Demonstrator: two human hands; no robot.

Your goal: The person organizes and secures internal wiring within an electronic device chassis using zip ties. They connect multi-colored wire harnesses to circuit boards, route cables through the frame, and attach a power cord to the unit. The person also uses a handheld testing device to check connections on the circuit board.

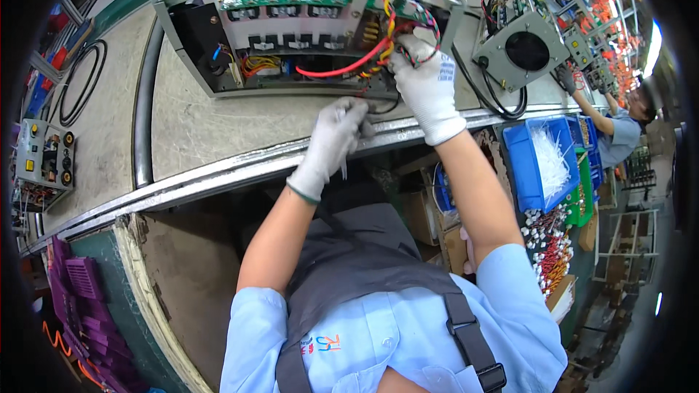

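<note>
An open-sided metal chassis [211, 36] stands on the bench before me, showing green circuit boards [284, 0] and several black components inside. My right hand [426, 87], in a white knitted glove, reaches to its right end with fingers closed among the wires [393, 29]. A thick red wire [342, 73] loops out leftward from that bundle. Just in front of the chassis's lower edge is my left hand [335, 138], gloved in grey-white, its fingers curled in a pinch. A thin white cable tie [344, 168] sticks out below its palm. The fingertips of the right hand are partly hidden by wires.
Right of me, a blue bin [524, 167] holds white cable ties, beside a green bin [580, 196] and bundled connector leads [550, 255]. Another unit with a round fan [527, 52] stands farther right. A smaller panelled unit [44, 156] sits left. A co-worker [622, 127] works at far right.
</note>
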